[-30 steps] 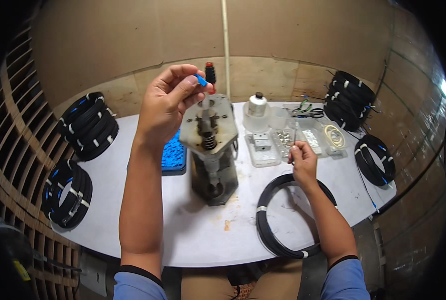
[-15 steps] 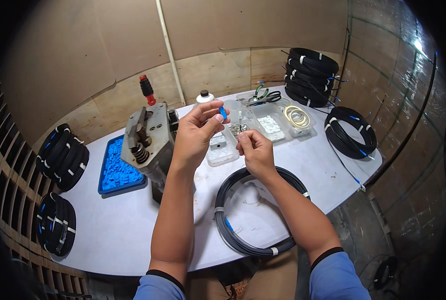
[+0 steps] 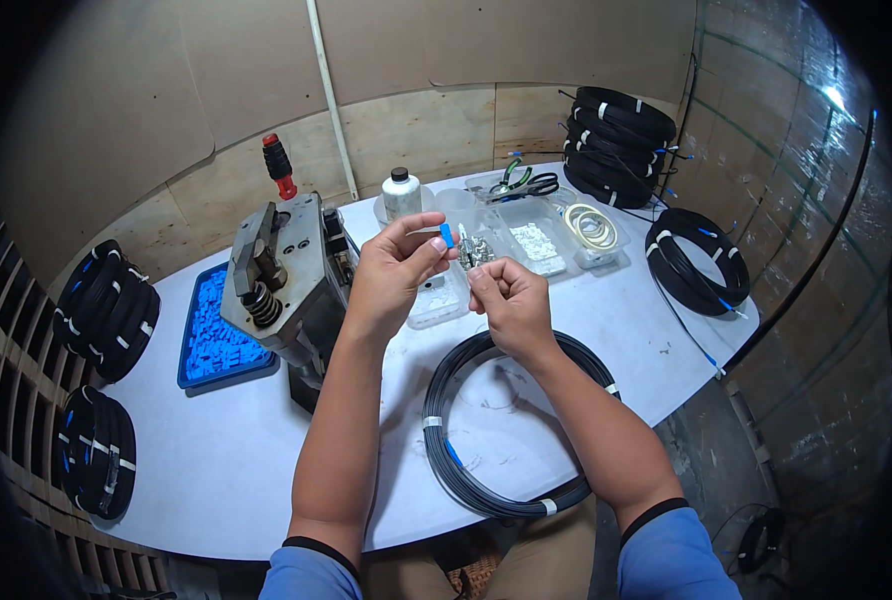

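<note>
1. Nearest the person, a loose coil of black cable (image 3: pixel 511 430) lies flat on the white table (image 3: pixel 266 470), banded with white ties; it looks like the one being worked on, with its end led up toward the hands
2. Above it the right hand (image 3: pixel 511 300) has its fingertips closed together, seemingly on something very thin, though what it is cannot be made out
3. Just beside it the left hand (image 3: pixel 391 270) pinches a small blue plastic piece (image 3: pixel 447 236) between thumb and finger; the piece is held in the air, apart from the right hand, so fitting looks not yet done
4. Left of the hands stands a grey metal press (image 3: pixel 286 280) with a red handle, and beyond it a blue tray (image 3: pixel 216 335) of many more blue pieces
5. Farther back sit clear boxes (image 3: pixel 536 240) of small parts, a white bottle (image 3: pixel 401 192) and scissors (image 3: pixel 521 183)
6. Finished-looking cable coils (image 3: pixel 621 135) are stacked at the far right and along the left edge
</note>
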Demonstrator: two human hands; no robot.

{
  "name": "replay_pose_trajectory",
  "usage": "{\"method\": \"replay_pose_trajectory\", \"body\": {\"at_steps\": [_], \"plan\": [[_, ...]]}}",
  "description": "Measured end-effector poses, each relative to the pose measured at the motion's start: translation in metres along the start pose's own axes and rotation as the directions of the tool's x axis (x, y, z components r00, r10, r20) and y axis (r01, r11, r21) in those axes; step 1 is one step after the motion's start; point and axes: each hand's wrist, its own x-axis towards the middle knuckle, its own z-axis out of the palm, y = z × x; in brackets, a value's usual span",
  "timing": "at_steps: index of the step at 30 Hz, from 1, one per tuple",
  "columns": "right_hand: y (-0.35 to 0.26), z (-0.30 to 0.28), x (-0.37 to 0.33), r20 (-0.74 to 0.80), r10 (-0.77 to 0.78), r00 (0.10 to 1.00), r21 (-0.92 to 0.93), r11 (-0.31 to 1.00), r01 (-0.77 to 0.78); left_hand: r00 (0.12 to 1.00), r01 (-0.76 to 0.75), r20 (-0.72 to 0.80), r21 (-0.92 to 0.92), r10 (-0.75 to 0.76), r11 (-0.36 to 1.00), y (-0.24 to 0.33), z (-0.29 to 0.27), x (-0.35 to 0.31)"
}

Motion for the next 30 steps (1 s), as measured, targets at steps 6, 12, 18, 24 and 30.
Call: {"method": "replay_pose_trajectory", "body": {"at_steps": [6, 12, 18, 24, 30], "plan": [[0.0004, 0.0024, -0.0007, 0.011, 0.006, 1.0, -0.014, 1.0, -0.006, 1.0, 0.019, -0.011, 0.015, -0.019, 1.0, -0.0021, -0.0022, 0.0], [-0.0001, -0.0004, -0.0009, 0.035, 0.02, 0.999, -0.01, 1.0, -0.019, 0.999, 0.046, 0.018, 0.007, -0.046, 0.999, -0.0055, 0.0002, -0.0002], [0.0003, -0.0024, -0.0003, 0.063, 0.043, 0.997, 0.027, 0.999, -0.045, 0.999, 0.042, 0.02, 0.004, -0.042, 0.999, -0.0038, 0.0014, -0.0009], [0.0018, -0.0015, 0.0004, 0.084, 0.054, 0.995, 0.039, 0.998, -0.058, 0.999, 0.049, 0.015, 0.015, -0.05, 0.999, -0.0047, -0.0001, -0.0003], [0.0005, -0.0015, -0.0004, 0.094, 0.065, 0.993, 0.052, 0.996, -0.07, 0.997, 0.071, 0.009, 0.019, -0.071, 0.997, -0.0061, 0.0004, -0.0001]]}}
